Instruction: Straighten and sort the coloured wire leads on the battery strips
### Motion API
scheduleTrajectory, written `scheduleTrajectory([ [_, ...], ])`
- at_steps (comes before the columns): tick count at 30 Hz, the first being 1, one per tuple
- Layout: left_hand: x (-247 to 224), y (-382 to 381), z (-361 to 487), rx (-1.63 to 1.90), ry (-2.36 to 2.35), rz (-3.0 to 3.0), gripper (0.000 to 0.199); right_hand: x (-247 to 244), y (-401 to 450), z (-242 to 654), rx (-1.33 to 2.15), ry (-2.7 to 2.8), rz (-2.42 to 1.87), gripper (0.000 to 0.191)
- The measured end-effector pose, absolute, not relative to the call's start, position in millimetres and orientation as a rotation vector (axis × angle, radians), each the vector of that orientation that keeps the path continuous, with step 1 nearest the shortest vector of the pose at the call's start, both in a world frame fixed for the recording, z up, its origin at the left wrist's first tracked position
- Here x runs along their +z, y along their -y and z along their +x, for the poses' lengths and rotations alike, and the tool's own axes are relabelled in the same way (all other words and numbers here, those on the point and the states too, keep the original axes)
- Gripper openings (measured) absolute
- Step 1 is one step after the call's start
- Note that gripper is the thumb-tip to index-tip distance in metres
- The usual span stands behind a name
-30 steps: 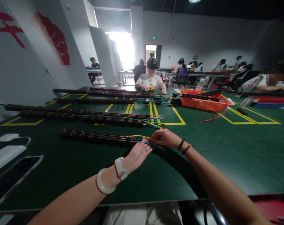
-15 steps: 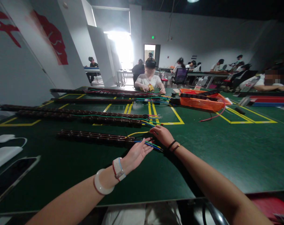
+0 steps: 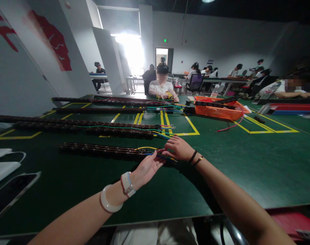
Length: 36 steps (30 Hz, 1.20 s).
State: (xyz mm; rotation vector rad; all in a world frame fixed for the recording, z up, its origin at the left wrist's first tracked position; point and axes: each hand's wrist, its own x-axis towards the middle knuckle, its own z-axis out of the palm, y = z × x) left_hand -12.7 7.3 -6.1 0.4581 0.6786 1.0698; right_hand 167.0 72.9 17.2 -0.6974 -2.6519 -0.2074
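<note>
On the near part of the table lies a black cable chain (image 3: 98,149), with yellow, blue and green wires coming from its right end. My left hand (image 3: 148,168) cups the blue and green wires from the near side, thumb above and fingers below. My right hand (image 3: 179,149) is closed on the yellow wire (image 3: 146,148) just above the bundle, close to my left fingertips. The wire between my right fingers is partly hidden. Metal-tipped wire ends (image 3: 174,161) stick out below my right hand.
Several more cable chains (image 3: 78,126) lie farther back, across yellow tape marks. An orange basket (image 3: 216,111) holding black chain stands at back right. At the left edge lie a phone (image 3: 13,194) and white devices (image 3: 4,168). A co-worker (image 3: 161,85) sits opposite.
My right hand has come down with the yellow wire, towards the other wires. My left hand's stretched fingers have drawn in around the bundle. The co-worker opposite has shifted their hands.
</note>
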Motion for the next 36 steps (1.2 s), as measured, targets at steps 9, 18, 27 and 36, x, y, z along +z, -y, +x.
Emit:
scheduleTrajectory([
  [9, -1.1, -5.8, -9.6, 1.072, -0.721, 0.484, 0.018, 18.1, -66.3, 160.2, -0.117, 2.845, -0.737, 0.023],
  [18, -4.0, -4.3, -12.4, 1.011, -0.754, 0.593, 0.018, 19.9, -66.3, 157.0, -0.197, 2.781, -1.043, 0.027],
  [27, -5.8, -4.2, -12.3, 1.015, -0.765, 0.642, 0.02, 16.7, -66.8, 156.6, -0.23, 2.761, -1.145, 0.033],
  [36, 1.7, -0.5, -12.2, 0.991, -0.786, 0.649, 0.03, 18.8, -67.8, 163.2, -0.235, 2.748, -0.965, 0.038],
])
